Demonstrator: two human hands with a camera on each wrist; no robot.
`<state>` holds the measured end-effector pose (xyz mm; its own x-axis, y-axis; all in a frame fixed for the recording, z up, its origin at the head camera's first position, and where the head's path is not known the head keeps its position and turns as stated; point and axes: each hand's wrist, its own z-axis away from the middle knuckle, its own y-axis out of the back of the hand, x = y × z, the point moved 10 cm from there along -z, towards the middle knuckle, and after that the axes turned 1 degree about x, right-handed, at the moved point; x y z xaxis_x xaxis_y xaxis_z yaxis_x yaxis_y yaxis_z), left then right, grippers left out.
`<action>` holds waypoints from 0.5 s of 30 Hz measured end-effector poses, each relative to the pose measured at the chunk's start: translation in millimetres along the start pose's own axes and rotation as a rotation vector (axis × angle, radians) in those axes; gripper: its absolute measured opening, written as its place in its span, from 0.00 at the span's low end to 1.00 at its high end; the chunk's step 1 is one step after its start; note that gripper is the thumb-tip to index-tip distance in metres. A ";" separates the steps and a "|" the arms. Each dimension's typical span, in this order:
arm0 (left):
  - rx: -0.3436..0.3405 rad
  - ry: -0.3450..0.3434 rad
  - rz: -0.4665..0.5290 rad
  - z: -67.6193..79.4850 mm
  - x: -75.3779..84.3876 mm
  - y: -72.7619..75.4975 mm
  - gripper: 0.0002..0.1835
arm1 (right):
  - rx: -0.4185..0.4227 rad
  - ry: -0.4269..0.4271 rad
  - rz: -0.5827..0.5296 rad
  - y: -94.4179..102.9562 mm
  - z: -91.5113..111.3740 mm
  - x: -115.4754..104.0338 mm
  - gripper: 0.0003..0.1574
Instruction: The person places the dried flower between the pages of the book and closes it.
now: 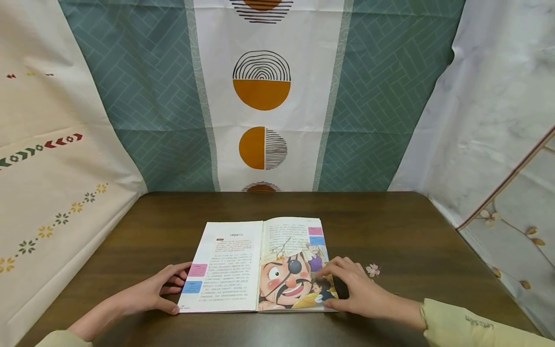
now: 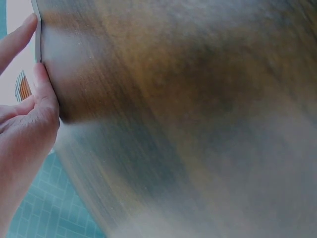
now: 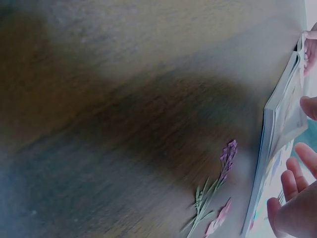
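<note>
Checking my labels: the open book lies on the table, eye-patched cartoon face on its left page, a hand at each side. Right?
Not quite: the eye-patched cartoon face is on the right page of the open book, as the head view shows. The rest stands.

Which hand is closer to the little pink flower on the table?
Right. The right hand is at the right edge of the book, just left of the pink flower; the left hand is across at the book's left edge.
</note>
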<state>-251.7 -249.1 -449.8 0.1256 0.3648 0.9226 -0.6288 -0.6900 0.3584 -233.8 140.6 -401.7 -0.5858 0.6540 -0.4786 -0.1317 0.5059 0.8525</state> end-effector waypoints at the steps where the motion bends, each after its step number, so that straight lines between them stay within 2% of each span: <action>1: 0.000 -0.006 -0.004 0.1 0.3 -0.1 0.54 | 0.003 0.001 0.000 0.4 0.2 0.8 0.29; 15: -0.015 -0.041 0.003 0.7 2.9 -1.3 0.53 | 0.005 -0.032 0.027 5.8 -3.6 16.7 0.22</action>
<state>-249.9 -247.6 -447.5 0.1544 0.3364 0.9290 -0.6410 -0.6814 0.3533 -247.2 152.5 -404.0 -0.5629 0.6852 -0.4622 -0.1125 0.4905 0.8642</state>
